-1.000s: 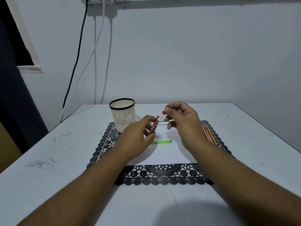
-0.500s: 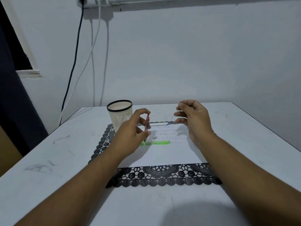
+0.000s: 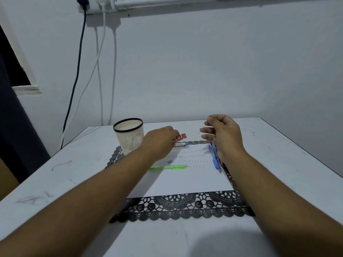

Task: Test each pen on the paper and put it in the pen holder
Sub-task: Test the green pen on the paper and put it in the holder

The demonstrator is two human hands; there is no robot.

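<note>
Table (image 3: 278, 229) is white and scuffed, pushed up against a plain wall with cables (image 3: 96, 71) hanging down, and a black lace mat (image 3: 176, 208) sits under the paper (image 3: 185, 180). Pen holder (image 3: 129, 134) stands at the mat's far left corner. Since half a second ago the left hand (image 3: 157, 143) dropped lower, holding a red pen piece (image 3: 180, 137) flatter, while the right hand (image 3: 222, 134) pinches a thin refill (image 3: 202, 129). Green pen (image 3: 168, 167) hasn't moved; blue pens (image 3: 215, 158) now show by the right wrist.

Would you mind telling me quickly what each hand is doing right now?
Left hand: grips a small red case.
Right hand: pinches a thin lead.
</note>
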